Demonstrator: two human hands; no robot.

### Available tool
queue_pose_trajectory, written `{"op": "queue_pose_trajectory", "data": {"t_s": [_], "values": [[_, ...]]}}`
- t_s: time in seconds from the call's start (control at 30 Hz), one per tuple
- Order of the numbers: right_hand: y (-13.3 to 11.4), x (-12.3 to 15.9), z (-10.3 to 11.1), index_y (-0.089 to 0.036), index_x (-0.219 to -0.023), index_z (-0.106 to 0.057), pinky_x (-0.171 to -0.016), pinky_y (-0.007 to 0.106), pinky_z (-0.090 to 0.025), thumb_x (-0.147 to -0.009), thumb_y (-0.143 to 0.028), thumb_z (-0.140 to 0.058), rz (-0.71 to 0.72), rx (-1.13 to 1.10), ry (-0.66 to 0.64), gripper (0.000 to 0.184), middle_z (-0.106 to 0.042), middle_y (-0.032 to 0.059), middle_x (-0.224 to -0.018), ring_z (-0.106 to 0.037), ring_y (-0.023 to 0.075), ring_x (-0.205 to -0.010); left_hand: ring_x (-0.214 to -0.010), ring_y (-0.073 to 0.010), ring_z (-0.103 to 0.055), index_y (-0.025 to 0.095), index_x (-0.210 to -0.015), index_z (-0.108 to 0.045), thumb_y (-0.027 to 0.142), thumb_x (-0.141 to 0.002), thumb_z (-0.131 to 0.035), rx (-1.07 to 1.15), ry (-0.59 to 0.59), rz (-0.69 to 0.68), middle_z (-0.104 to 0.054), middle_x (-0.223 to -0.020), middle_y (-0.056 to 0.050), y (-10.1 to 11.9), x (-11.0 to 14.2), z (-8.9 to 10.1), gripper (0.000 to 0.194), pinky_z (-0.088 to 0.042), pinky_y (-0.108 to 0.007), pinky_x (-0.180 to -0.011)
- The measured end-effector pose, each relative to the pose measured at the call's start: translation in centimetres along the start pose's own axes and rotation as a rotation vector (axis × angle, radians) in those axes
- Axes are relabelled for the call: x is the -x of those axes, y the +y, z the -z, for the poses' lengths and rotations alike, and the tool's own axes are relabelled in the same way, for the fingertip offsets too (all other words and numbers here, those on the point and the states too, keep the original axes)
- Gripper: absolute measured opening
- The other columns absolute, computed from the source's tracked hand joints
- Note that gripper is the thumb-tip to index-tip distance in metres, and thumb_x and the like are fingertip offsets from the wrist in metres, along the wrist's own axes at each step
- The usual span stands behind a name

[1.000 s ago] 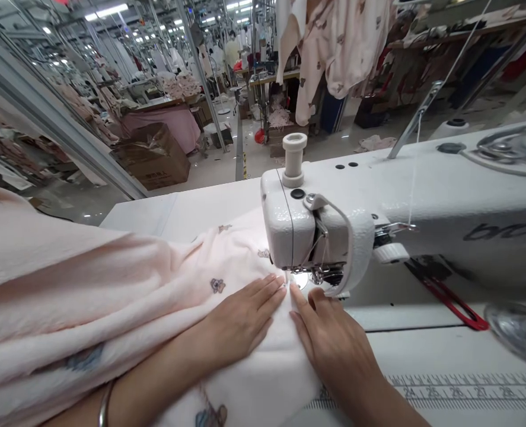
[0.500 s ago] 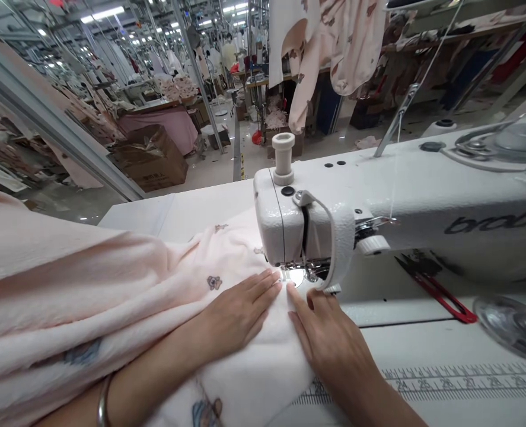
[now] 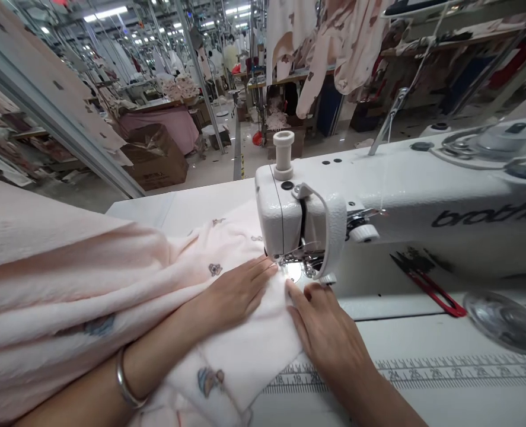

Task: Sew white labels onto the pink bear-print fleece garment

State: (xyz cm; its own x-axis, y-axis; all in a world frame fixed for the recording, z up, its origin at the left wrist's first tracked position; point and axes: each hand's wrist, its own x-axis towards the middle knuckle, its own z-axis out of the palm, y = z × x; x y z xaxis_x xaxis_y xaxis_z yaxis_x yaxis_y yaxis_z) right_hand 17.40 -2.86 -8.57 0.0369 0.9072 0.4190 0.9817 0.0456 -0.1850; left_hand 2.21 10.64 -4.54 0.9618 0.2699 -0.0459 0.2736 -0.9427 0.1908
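A pale pink fleece fabric [image 3: 80, 279] with small cartoon prints lies bunched over the table's left side and runs under the white sewing machine [image 3: 405, 190]. My left hand [image 3: 236, 292] lies flat on the fabric, fingers stretched toward the presser foot [image 3: 299, 264]. My right hand [image 3: 327, 329] also rests flat on the fabric's right edge, its index finger pointing at the lit needle area. Both hands press the cloth and grip nothing. A metal bangle [image 3: 127, 382] circles my left wrist.
A printed ruler [image 3: 423, 373] runs along the table's front. Red-handled thread snips [image 3: 427, 284] lie under the machine arm, with a clear round dish [image 3: 505, 317] at the right. Beyond the table are cardboard boxes [image 3: 156, 157], hanging garments [image 3: 329, 47] and other workstations.
The fabric has fed forward under the presser foot with both hands following it. More of the ruler now shows at the front. The view has shifted slightly right.
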Motion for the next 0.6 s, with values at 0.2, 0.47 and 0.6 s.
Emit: {"op": "queue_pose_trajectory", "data": {"t_s": [0.2,0.47,0.6], "values": [[-0.4,0.3,0.4,-0.001,-0.115,-0.054,-0.075,0.039,-0.051,-0.093,-0.017,-0.036,0.082,-0.034,0.058,0.033,-0.053,0.0185,-0.1,-0.05,0.0269,-0.093,-0.129,-0.0216,-0.037,0.009,-0.133,-0.035,0.018,-0.091,-0.034,0.012,0.033,-0.05,-0.043,-0.135,-0.013,0.2,0.3,-0.2,0.043,-0.035,-0.04,-0.109],[-3.6,1.3,-0.2,-0.006,-0.121,-0.053,-0.09,0.043,-0.043,-0.098,-0.027,-0.026,0.033,-0.088,0.041,0.041,-0.054,0.015,-0.124,-0.044,0.0269,-0.117,-0.12,-0.0294,-0.046,0.004,-0.127,-0.042,0.026,-0.085,-0.045,-0.116,0.117,0.172,-0.045,-0.132,-0.02,1.0,2.6,0.7,0.047,-0.044,-0.045,-0.099],[4.5,5.2,3.8,-0.014,-0.123,-0.053,-0.086,0.044,-0.045,-0.097,-0.035,-0.033,-0.069,-0.116,0.169,0.04,-0.057,0.0114,-0.118,-0.05,0.0256,-0.109,-0.119,-0.0233,-0.05,0.014,-0.132,-0.04,0.024,-0.088,-0.042,-0.112,0.199,0.235,-0.047,-0.135,-0.013,5.1,9.1,4.6,0.045,-0.05,-0.034,-0.094]]}}
